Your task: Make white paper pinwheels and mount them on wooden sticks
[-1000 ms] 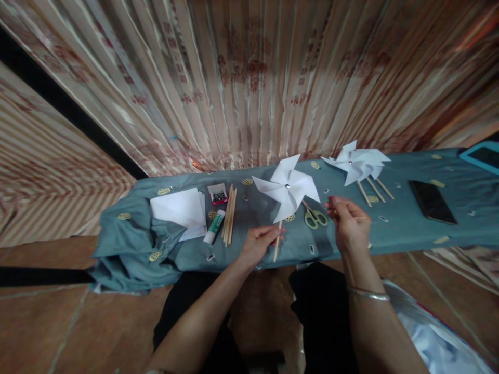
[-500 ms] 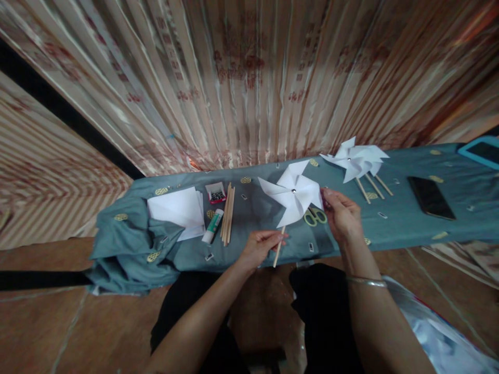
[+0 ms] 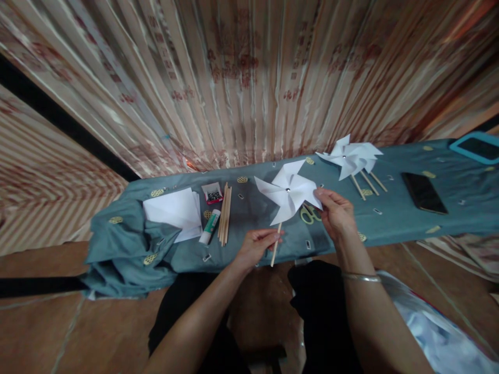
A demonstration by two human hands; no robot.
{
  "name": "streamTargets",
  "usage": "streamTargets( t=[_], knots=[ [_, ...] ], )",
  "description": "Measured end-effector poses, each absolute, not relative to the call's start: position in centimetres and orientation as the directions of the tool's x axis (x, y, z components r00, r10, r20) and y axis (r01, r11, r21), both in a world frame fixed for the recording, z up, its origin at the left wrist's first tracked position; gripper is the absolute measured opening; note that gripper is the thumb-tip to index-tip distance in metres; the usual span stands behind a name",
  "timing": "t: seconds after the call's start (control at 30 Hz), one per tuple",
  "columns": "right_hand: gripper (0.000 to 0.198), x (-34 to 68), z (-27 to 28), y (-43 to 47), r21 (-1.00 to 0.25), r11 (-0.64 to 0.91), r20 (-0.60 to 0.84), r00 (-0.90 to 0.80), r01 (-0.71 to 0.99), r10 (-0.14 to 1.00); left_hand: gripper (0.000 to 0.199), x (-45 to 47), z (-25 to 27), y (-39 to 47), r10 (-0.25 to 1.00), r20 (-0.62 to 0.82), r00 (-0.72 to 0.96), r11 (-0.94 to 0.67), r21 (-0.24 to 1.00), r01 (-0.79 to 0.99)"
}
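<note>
A white paper pinwheel with a shiny pin at its centre is held up over the cloth, its wooden stick pointing down towards me. My left hand is closed, pinching that stick below the blades. My right hand has its thumb and fingers closed at the tip of the right-hand blade. Partly hidden behind the pinwheel and my right fingers lie scissors with green handles. Several finished pinwheels overlap on the cloth beyond my right hand, sticks towards me.
On the teal cloth to the left are white paper sheets, a box of pins, a glue stick and wooden sticks. A dark phone and a blue-framed device lie right. A curtain hangs behind.
My right fingers have moved onto the blade tip, and the pinwheel's blades have turned slightly. My left hand keeps its hold on the stick. The whole view has shifted a little.
</note>
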State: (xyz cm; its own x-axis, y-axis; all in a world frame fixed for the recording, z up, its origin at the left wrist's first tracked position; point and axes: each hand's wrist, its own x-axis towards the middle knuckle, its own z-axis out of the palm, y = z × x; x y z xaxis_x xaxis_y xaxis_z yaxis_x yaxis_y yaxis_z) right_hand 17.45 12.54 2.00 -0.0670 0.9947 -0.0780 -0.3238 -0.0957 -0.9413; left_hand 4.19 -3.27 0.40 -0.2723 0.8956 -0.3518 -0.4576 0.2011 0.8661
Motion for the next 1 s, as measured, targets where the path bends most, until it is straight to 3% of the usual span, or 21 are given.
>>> streamTargets(
  t=[1.0],
  knots=[
    [0.033,17.3,2.2,11.6,-0.942,-0.181,-0.14,-0.162,-0.283,0.977,0.044,5.3,-0.1,-1.7,0.886,-0.364,-0.287,0.196,0.856,-0.478]
  ],
)
